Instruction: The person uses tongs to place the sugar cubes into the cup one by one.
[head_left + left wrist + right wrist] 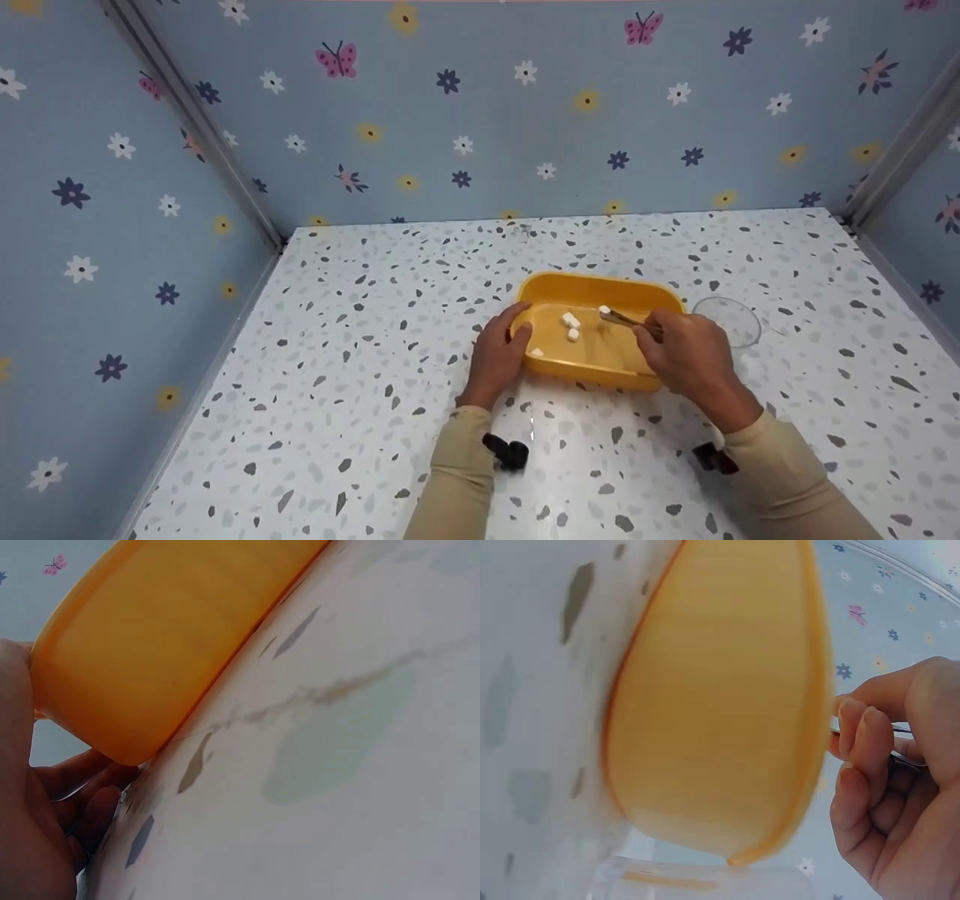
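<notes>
A yellow plastic tray [600, 376] sits on the table with several small white cubes [573, 334] on its floor. My left hand [498, 352] grips the tray's left end, thumb over the rim and fingers along the outer wall; the left wrist view shows those fingers [94, 787] low by the corner. Metal tweezers [628, 321] are pinched in my right hand [691, 355] above the tray's right side. At their tips is one white cube [604, 310]. From the right wrist, the tray's wall [712, 705] hides the tips and cubes.
A clear round glass dish [729, 322] stands just right of the tray, partly behind my right hand. The speckled white table [360, 360] meets flower-patterned panels [495, 112] at the back and sides.
</notes>
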The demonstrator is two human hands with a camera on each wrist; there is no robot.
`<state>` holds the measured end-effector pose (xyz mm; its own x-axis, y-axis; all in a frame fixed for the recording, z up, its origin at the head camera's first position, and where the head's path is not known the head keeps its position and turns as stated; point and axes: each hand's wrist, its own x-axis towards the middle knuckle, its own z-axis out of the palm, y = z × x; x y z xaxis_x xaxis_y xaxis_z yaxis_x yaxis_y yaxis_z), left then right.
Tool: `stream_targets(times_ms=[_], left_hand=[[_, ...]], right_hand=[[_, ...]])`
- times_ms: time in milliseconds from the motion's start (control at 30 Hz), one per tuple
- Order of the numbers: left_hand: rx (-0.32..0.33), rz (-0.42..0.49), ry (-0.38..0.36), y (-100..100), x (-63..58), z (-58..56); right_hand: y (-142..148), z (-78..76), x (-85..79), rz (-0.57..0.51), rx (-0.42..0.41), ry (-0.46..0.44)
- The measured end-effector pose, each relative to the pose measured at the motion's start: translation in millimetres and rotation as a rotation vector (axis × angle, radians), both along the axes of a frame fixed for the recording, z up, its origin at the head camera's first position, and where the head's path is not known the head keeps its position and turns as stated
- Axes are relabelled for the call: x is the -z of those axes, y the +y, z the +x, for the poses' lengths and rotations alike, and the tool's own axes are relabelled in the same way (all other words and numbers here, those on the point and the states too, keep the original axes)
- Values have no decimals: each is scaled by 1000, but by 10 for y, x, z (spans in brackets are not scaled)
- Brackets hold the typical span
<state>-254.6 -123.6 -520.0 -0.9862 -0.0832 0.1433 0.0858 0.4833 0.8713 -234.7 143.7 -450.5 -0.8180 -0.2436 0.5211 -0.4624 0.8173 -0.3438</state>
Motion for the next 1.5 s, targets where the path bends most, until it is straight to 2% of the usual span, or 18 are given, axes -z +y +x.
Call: stream_targets(times_ms=[400,633,733,833,967,1233,1500], left_hand=[[13,-14,25,14,-29,-51],[24,-12,16,35,-12,-54],[40,-15,1,51,20,-48],[27,-14,-13,44,37,-32],[3,0,-5,13,25,-23],[10,-1,7,16,21,-16],[9,3,-2,-14,50,-22]], right_hand=[[57,72,-188,-3,-15,102],[84,169,-229,-1,-13,139],[96,210,-241,2,-13,145],[94,219,-277,8,-20,155],[87,204,-337,0,-19,166],[169,240,-437,-11,6,187],[213,276,-512,-24,34,153]])
